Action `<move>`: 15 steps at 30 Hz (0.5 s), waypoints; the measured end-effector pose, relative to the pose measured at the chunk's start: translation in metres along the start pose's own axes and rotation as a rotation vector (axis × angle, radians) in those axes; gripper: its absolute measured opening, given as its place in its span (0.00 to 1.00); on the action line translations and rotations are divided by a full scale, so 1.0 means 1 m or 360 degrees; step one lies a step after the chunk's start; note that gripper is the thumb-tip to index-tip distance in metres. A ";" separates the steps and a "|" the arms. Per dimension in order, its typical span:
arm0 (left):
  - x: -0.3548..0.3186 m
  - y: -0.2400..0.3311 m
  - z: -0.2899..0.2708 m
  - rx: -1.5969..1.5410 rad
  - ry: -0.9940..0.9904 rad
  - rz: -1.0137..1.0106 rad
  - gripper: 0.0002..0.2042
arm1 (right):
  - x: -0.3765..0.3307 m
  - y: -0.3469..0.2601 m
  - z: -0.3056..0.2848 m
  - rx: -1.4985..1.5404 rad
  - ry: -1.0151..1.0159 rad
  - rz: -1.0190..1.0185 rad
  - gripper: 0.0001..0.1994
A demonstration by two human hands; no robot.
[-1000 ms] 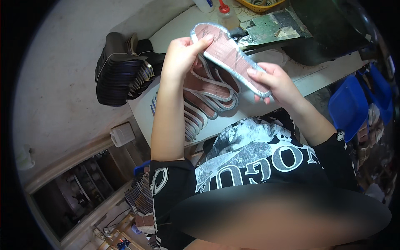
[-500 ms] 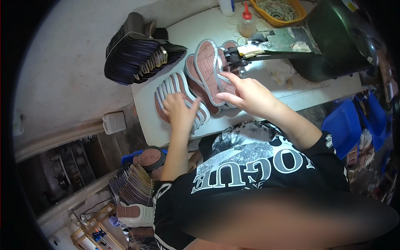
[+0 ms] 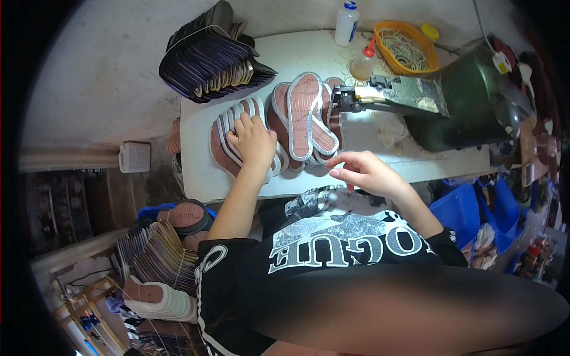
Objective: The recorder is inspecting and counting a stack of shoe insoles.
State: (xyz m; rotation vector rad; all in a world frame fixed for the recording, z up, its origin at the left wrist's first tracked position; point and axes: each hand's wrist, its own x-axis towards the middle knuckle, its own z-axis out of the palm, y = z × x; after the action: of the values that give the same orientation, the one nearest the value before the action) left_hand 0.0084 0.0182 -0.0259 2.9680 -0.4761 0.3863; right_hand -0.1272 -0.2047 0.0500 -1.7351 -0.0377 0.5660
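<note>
- Closest in, the right hand [image 3: 374,173], thumb and fingers parted, gripping nothing, just off the table's near edge.
- Over to the left hand [image 3: 256,145], fingers bent down onto a fanned row of brownish-pink, pale-rimmed shoe soles [image 3: 222,153]; whether it has pinched one, I can't tell.
- Handling that row well, I'd say, means fingertips on a single rim, a slide along the fan before any lift, and a light touch so the neighbours don't topple. The free right hand could steady the far edges.
- Counting now: two hands; roughly half a dozen soles or more in the row, the left hand hiding some.
- Just right of it, a loose, crossed pile of brownish-pink soles with silvery rims [image 3: 304,113]: at least four, overlaps hiding the rest, all on the white tabletop [image 3: 205,184].
- Beyond, one dark green metal machine [image 3: 460,110], its arm reaching close to that pile.
- Farther back left, one banded stack of dark soles [image 3: 202,71], too tight to count.
- At the back: one yellow-orange plastic basket [image 3: 435,62] of pale loops, uncounted, and two bottles, one translucent with a red nozzle [image 3: 362,65], one white with a blue cap [image 3: 346,26].
</note>
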 end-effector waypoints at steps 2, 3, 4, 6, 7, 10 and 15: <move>0.007 0.001 -0.001 0.0018 0.0050 0.0028 0.14 | -0.003 -0.002 0.003 -0.0090 0.0085 0.0043 0.14; 0.007 0.002 -0.007 0.0052 -0.0039 0.0007 0.15 | -0.003 0.000 0.005 -0.0149 0.0054 0.0027 0.13; 0.007 0.001 -0.005 0.0025 -0.0003 -0.0042 0.15 | -0.001 0.006 0.009 -0.0115 -0.0025 0.0071 0.13; 0.011 -0.001 -0.001 0.0242 -0.0190 -0.0011 0.17 | -0.002 0.021 0.017 -0.0034 -0.0049 0.0000 0.15; 0.011 -0.002 0.004 0.0310 -0.0178 0.0024 0.16 | -0.003 0.026 0.022 -0.0024 -0.0082 0.0005 0.15; 0.027 -0.001 0.006 0.0437 -0.0237 0.0141 0.12 | -0.005 0.027 0.028 -0.0078 -0.0135 0.0073 0.15; 0.022 -0.024 -0.032 0.0030 -0.0055 -0.0033 0.06 | -0.021 0.021 0.021 0.0108 -0.0044 0.0044 0.14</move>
State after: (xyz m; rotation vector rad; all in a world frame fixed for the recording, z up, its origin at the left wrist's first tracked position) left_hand 0.0290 0.0393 0.0091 2.9995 -0.4476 0.3402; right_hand -0.1592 -0.1976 0.0349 -1.6640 -0.0135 0.6050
